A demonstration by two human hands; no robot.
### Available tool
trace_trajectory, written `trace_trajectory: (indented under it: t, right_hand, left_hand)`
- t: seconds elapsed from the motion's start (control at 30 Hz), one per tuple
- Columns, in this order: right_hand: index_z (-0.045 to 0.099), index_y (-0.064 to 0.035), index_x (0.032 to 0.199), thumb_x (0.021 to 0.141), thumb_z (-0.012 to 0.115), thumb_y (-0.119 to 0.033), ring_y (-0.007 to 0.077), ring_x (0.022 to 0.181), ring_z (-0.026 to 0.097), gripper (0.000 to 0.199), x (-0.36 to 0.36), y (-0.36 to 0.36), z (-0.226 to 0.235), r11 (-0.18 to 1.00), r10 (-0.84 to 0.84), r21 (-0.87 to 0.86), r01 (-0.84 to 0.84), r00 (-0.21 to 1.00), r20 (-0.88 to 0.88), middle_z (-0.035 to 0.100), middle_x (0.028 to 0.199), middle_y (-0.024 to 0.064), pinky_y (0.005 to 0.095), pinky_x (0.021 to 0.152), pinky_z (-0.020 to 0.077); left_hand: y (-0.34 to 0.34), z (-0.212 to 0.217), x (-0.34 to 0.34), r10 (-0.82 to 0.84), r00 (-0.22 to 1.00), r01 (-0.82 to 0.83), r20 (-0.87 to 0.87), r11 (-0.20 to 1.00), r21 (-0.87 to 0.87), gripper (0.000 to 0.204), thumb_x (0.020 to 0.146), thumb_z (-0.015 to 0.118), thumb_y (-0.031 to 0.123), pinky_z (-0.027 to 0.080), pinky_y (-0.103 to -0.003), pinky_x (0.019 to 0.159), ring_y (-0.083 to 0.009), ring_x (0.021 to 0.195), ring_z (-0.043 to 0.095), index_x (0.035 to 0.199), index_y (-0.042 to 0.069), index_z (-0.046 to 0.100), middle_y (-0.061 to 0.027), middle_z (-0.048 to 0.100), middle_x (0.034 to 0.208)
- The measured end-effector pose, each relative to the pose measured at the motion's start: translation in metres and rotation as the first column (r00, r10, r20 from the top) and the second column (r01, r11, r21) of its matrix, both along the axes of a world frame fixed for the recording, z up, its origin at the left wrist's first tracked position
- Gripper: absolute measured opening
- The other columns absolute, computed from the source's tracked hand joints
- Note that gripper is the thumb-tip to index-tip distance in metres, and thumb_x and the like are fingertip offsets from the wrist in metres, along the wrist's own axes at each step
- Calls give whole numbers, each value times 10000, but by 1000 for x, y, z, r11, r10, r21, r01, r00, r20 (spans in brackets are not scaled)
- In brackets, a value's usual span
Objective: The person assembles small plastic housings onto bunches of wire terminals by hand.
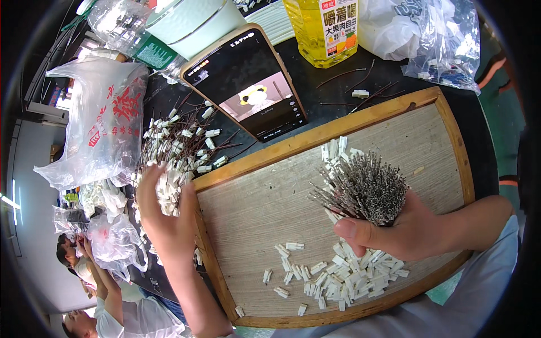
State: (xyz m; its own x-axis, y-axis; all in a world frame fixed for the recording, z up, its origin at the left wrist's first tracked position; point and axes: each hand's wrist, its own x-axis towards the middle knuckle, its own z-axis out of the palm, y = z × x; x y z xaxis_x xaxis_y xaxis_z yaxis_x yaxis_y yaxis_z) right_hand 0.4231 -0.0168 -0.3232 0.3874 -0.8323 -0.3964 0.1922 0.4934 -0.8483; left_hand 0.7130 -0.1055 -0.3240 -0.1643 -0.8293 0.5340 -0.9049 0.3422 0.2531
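My right hand is wrapped around a thick bundle of thin dark wires, their crimped metal ends facing up. It hangs over a wood-framed tray on the near side. Below that hand lies a loose heap of small white plastic connectors; a few more white pieces stick out behind the bundle. My left hand is raised beside the tray's left edge, thumb and fingers apart with nothing visible between them. It is nearest to a pile of brown wires with white connectors, part of which it hides.
A lit phone leans upright behind the tray. Behind it are a white container, a clear bottle and a yellow drink bottle. Plastic bags lie at the left, another bag far right. Other people sit at lower left.
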Motion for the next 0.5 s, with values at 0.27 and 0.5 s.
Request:
trace_trajectory:
  t: [0.27, 0.5]
  right_hand:
    - [597, -45, 902, 900, 623, -240, 50, 612, 524, 197, -3, 1, -5, 997, 43, -61, -43, 999, 5, 573, 665, -3, 223, 553, 421]
    - [615, -29, 966, 888, 641, -206, 31, 685, 515, 195, 4, 4, -9, 975, -65, -218, 53, 997, -49, 622, 743, -5, 220, 595, 421]
  left_hand:
    - [54, 10, -60, -614, 785, 519, -84, 578, 630, 264, 742, 702, 112, 444, -353, 733, -258, 832, 567, 986, 57, 614, -69, 588, 914]
    - [57, 8, -63, -424, 882, 461, -205, 686, 563, 239, 737, 690, 3, 458, -303, 718, -212, 833, 575, 964, 29, 620, -80, 576, 894]
